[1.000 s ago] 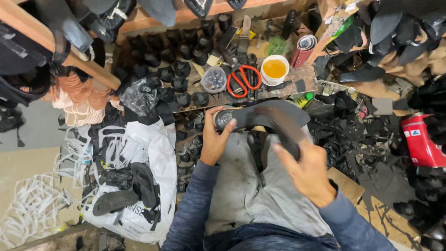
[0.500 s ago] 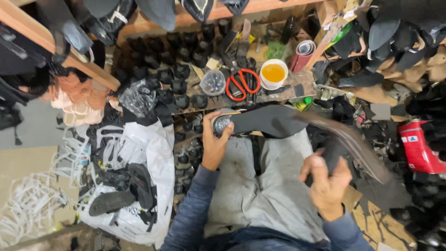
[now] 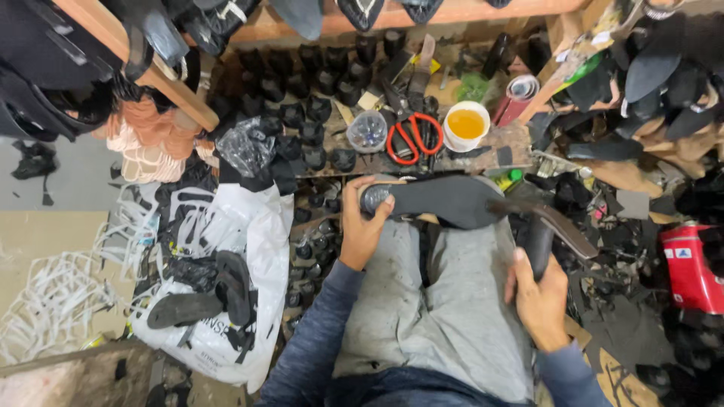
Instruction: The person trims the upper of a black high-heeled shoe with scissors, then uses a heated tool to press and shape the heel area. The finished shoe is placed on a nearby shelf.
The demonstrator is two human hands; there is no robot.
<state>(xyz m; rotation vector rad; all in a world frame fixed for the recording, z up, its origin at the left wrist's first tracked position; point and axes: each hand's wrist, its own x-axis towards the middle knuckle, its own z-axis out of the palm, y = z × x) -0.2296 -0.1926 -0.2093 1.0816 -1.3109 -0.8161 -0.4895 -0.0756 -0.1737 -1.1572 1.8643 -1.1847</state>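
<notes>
Sole in left hand, hammer in right hand.

Single head-worn view, looking steeply down, close over the lap, cluttered workbench ahead

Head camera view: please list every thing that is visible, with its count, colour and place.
shoe sole: one, black, on the lap, heel end held
tool: one, dark handle, right of the lap
scissors: one pair, red handles, on the bench
cup: one, white with yellow liquid, right of the scissors
heel blocks: many, black, in rows at the back
plastic bag: one, white, on the floor at left
can: one, red, far right
left hand: grips the sole
right hand: grips the tool
</notes>
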